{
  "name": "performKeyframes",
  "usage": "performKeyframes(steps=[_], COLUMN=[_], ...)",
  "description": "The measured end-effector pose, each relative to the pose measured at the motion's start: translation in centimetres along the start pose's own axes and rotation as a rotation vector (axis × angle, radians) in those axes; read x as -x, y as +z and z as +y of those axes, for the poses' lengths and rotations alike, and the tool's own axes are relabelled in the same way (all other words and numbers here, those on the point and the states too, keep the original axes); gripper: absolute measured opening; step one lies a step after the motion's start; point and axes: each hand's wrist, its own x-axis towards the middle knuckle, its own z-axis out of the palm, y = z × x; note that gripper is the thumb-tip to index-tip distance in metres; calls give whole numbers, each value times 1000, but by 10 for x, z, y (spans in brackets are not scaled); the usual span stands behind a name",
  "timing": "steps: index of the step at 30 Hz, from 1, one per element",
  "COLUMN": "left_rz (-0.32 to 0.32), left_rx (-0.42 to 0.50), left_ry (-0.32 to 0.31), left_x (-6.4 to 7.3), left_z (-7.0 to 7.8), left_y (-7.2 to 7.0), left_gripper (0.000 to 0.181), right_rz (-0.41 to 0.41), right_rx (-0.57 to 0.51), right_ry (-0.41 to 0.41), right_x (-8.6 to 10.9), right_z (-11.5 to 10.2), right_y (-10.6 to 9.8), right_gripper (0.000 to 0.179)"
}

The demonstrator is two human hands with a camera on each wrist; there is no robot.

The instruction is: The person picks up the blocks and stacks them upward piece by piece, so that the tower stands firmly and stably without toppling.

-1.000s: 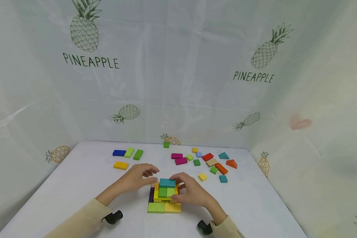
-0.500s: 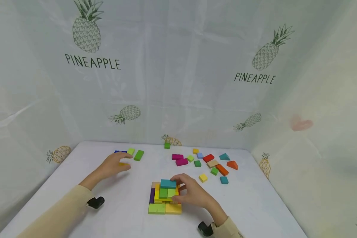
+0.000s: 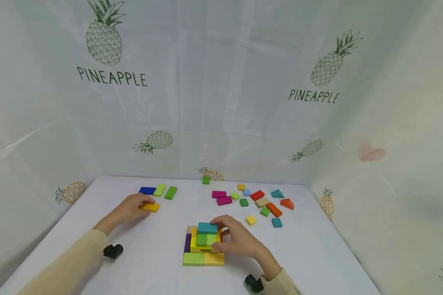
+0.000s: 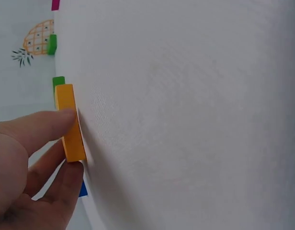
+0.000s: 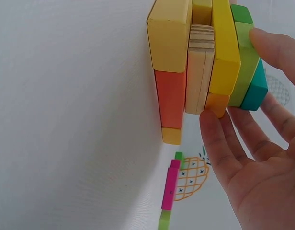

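My left hand (image 3: 131,207) pinches a yellow-orange block (image 4: 71,132) at the table's left side. In the left wrist view the thumb lies across its face, with fingertips at its lower end and behind. A stepped stack of coloured wooden blocks (image 3: 193,259) stands near the front middle, topped by a teal block (image 3: 207,228). Around the right side of this stack curves my right hand (image 3: 240,238). Its thumb presses a light green block (image 5: 245,62) in the upper part, while the fingertips touch the opposite side, by a small orange block (image 5: 217,104).
Behind my left hand lie a blue block (image 3: 147,191), a lime block (image 3: 159,190) and a green block (image 3: 171,193). Several loose blocks, including a red one (image 3: 257,195) and a teal triangle (image 3: 277,194), are scattered at the back right. A pineapple-print curtain (image 3: 221,102) surrounds the table.
My left hand has moved from beside the stack out to the left and back, and has taken hold of the yellow-orange block. The right hand has stayed at the stack.
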Motion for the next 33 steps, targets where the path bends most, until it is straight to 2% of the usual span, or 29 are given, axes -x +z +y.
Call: performKeyframes(steps=[3,8,15,22,28,33], left_rz=[-2,0,4,29,34,18], left_rx=[-1,6,26,63,74,79], left_ry=[22,7,22,33,74,142], left_x=[2,4,10,13,21,29], left_z=[-3,-4,11,42,82,114], left_y=[0,3,5,6,9,12], left_gripper=[32,31,33,33,34,34], right_rz=[-1,0,-3,1,3,3], right_rx=[4,3,1,7,13,17], right_ry=[6,2,-6,-7,-2,-2], right_x=[0,0,1,0,0,-1], right_z=[-1,0,0,1,2,2], right_y=[0,0,0,0,1,0], right_gripper=[55,55,56,55,56,57])
